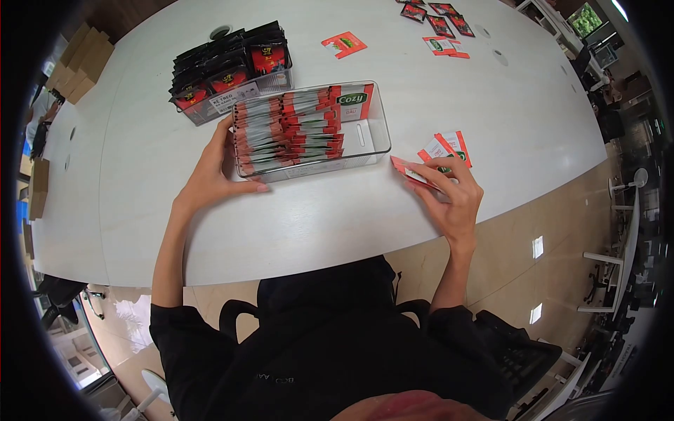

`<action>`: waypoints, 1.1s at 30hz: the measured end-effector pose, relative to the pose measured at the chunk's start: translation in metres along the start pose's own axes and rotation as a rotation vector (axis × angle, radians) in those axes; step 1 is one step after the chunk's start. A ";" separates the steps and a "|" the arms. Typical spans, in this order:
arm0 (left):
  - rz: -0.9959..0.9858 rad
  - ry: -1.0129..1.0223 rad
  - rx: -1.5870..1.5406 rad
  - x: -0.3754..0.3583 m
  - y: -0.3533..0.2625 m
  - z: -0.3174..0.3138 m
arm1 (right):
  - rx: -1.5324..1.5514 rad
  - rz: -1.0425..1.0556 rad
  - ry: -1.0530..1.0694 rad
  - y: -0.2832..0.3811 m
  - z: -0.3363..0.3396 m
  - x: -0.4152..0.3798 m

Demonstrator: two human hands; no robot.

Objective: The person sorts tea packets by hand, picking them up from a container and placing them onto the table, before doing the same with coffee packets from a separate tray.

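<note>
In the head view a clear plastic bin [385, 130] stands on the white table, packed with rows of red and white Cozy tea sachets [288, 133]; its right end shows bare floor. My left hand [216, 168] wraps round the bin's left end, thumb along the near side. Just right of the bin, my right hand [453, 193] pinches a red and white tea sachet [411, 172] between thumb and fingers. Beyond that hand, a few more Cozy sachets [449, 144] lie loosely overlapped on the table, partly hidden by the fingers.
A second clear bin [270, 84] full of black and red coffee sachets [228, 63] stands behind, at the left. One tea sachet [344, 45] lies at the back. Several black sachets [440, 26] and more tea sachets [444, 46] are scattered at the back right. The table's near edge [337, 270] curves before me.
</note>
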State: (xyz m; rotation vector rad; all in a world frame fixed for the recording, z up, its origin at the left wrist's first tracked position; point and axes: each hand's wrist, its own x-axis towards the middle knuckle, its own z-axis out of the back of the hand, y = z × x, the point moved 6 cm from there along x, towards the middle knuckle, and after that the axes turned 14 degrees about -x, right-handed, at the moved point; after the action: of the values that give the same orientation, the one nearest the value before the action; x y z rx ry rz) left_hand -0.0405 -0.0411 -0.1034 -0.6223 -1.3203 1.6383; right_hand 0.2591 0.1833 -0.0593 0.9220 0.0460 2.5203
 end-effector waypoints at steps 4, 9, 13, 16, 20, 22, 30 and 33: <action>0.018 0.008 0.018 0.000 0.001 -0.001 | 0.013 -0.046 0.038 -0.007 -0.003 -0.008; 0.024 0.006 0.050 0.000 0.002 0.000 | 0.242 -0.196 -0.089 -0.014 -0.003 -0.010; 0.021 -0.004 0.007 0.000 0.004 0.000 | 0.225 -0.223 -0.064 -0.019 -0.008 -0.014; 0.031 -0.005 0.035 -0.001 0.004 0.001 | 0.158 -0.179 -0.112 -0.015 -0.004 -0.011; 0.047 -0.004 0.017 -0.001 0.000 0.000 | -0.019 -0.045 0.046 -0.007 -0.004 -0.006; 0.043 -0.003 0.021 0.000 0.000 0.000 | -0.031 -0.023 0.062 -0.007 -0.005 -0.007; 0.038 -0.006 0.030 0.000 0.000 0.000 | 0.044 -0.083 0.045 -0.017 -0.007 -0.013; 0.047 0.002 -0.006 0.000 -0.001 -0.001 | 0.095 -0.006 -0.005 -0.017 -0.008 -0.014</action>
State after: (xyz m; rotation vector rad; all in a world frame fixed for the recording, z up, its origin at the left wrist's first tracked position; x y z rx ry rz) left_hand -0.0393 -0.0405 -0.1033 -0.6632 -1.3185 1.6712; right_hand 0.2707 0.1936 -0.0768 0.9630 0.1677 2.5289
